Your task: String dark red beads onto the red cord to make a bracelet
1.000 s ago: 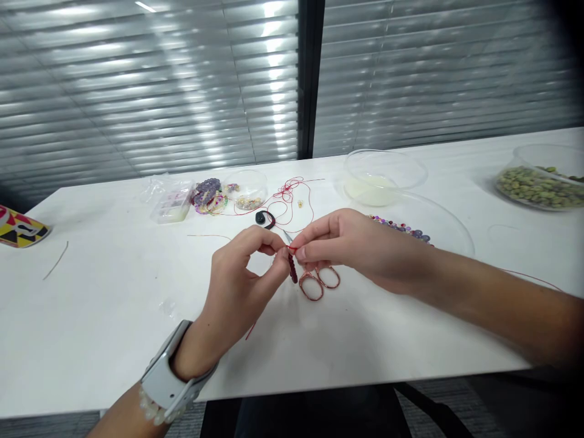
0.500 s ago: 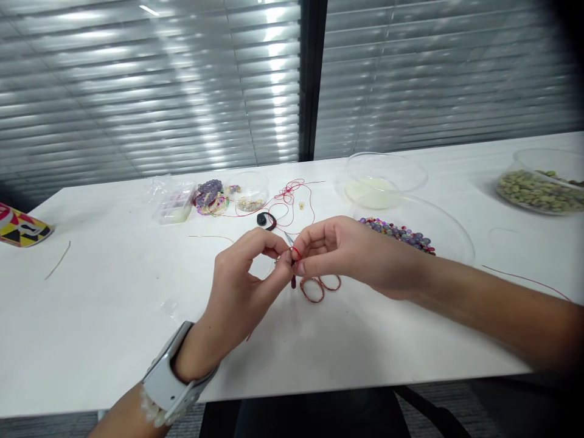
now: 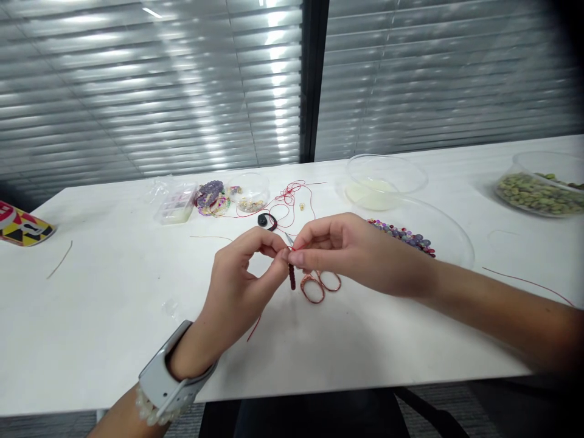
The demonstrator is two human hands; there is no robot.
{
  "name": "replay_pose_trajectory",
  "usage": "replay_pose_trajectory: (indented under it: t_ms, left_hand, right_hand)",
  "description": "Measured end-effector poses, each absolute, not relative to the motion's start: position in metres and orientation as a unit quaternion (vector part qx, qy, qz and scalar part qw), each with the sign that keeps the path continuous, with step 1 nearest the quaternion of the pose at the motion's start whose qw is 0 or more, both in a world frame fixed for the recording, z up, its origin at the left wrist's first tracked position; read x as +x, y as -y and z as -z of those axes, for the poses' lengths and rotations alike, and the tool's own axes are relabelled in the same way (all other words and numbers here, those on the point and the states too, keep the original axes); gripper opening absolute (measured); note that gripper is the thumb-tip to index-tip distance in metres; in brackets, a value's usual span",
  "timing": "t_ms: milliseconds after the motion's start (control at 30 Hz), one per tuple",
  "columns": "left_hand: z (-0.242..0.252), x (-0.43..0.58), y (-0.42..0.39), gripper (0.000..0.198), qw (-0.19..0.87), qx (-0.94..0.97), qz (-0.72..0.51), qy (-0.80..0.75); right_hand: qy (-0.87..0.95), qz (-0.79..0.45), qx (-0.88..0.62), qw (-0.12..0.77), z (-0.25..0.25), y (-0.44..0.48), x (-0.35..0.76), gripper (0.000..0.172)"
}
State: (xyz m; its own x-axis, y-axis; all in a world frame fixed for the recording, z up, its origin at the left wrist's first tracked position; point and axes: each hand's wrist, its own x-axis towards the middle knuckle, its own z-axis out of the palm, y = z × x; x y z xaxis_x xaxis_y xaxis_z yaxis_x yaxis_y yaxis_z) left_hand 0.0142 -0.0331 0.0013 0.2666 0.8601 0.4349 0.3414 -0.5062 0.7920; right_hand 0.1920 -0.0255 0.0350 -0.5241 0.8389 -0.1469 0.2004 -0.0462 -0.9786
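My left hand [image 3: 241,286] and my right hand [image 3: 351,252] meet fingertip to fingertip above the white table [image 3: 91,304]. Both pinch a thin red thread [image 3: 253,327] on which a short string of dark red beads [image 3: 292,277] hangs just below my fingers. The thread's loose end trails down towards the table's front edge. Small scissors with reddish handles [image 3: 319,285] lie on the table right under my right hand. A grey band sits on my left wrist.
A clear dish of purple and red beads [image 3: 406,236] lies behind my right hand, an empty clear bowl [image 3: 385,176] beyond it. Green beads [image 3: 538,191] fill a dish far right. Tangled red thread [image 3: 289,196], a black spool [image 3: 266,221] and small bead containers [image 3: 210,198] sit mid-table.
The hands stay pinched together at almost the same spot. The beaded string hangs a little lower below my fingers than half a second ago; the view shifted slightly.
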Motion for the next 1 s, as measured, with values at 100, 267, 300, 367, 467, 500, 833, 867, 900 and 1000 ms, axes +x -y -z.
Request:
replay_pose_trajectory:
  t_ms: [100, 267, 300, 367, 467, 500, 833, 867, 900, 1000]
  left_hand:
    - [-0.003, 0.014, 0.033, 0.011, 0.312, 0.733, -0.455, -0.398]
    - [-0.006, 0.013, 0.033, 0.011, 0.36, 0.703, -0.471, -0.392]
    - [-0.007, 0.013, 0.033, 0.011, 0.372, 0.695, -0.477, -0.387]
    - [-0.007, 0.013, 0.032, 0.011, 0.396, 0.678, -0.491, -0.376]
    - [-0.006, 0.013, 0.03, 0.012, 0.442, 0.647, -0.509, -0.356]
    - [-0.005, 0.013, 0.03, 0.012, 0.46, 0.636, -0.512, -0.348]
    - [-0.008, 0.012, 0.031, 0.014, 0.558, 0.572, -0.515, -0.311]
    - [-0.008, 0.012, 0.031, 0.015, 0.57, 0.563, -0.512, -0.308]
    - [-0.009, 0.013, 0.031, 0.015, 0.584, 0.554, -0.509, -0.305]
    - [-0.01, 0.013, 0.031, 0.017, 0.623, 0.524, -0.498, -0.299]
  right_hand:
    - [0.646, -0.587, -0.393, 0.289, -0.035, 0.027, 0.191, 0.014]
    - [0.656, -0.548, -0.385, 0.347, -0.034, 0.031, 0.189, 0.018]
    - [0.66, -0.534, -0.385, 0.362, -0.034, 0.032, 0.189, 0.018]
    - [0.669, -0.505, -0.383, 0.389, -0.033, 0.033, 0.188, 0.017]
    - [0.689, -0.455, -0.378, 0.419, -0.033, 0.035, 0.187, 0.015]
    - [0.699, -0.43, -0.378, 0.429, -0.033, 0.036, 0.187, 0.015]
    - [0.754, -0.3, -0.366, 0.455, -0.034, 0.037, 0.187, 0.015]
    - [0.756, -0.296, -0.364, 0.458, -0.034, 0.037, 0.187, 0.015]
    - [0.758, -0.291, -0.361, 0.459, -0.034, 0.038, 0.187, 0.015]
    - [0.767, -0.275, -0.352, 0.461, -0.033, 0.037, 0.187, 0.014]
